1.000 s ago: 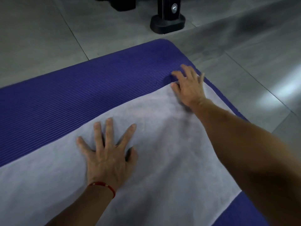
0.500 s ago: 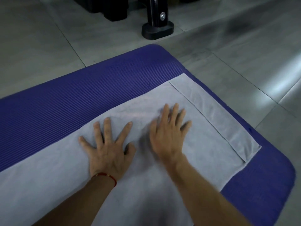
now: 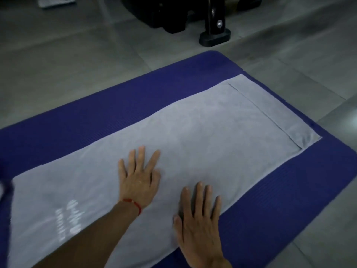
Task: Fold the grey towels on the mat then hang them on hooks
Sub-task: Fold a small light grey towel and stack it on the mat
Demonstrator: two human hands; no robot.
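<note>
The right hand (image 3: 199, 223), which a second ago reached out to the far corner of the grey towel (image 3: 202, 136) and half a second ago lay flat beside the left hand (image 3: 139, 180), has drawn back toward the person and now lies flat at the towel's near edge, its fingers spread, nearer than the left hand rather than level with it. The camera has pulled back and swung left: the towel's whole right end with its hem band (image 3: 270, 105) now shows, as does white lettering (image 3: 69, 219) on its left part.
</note>
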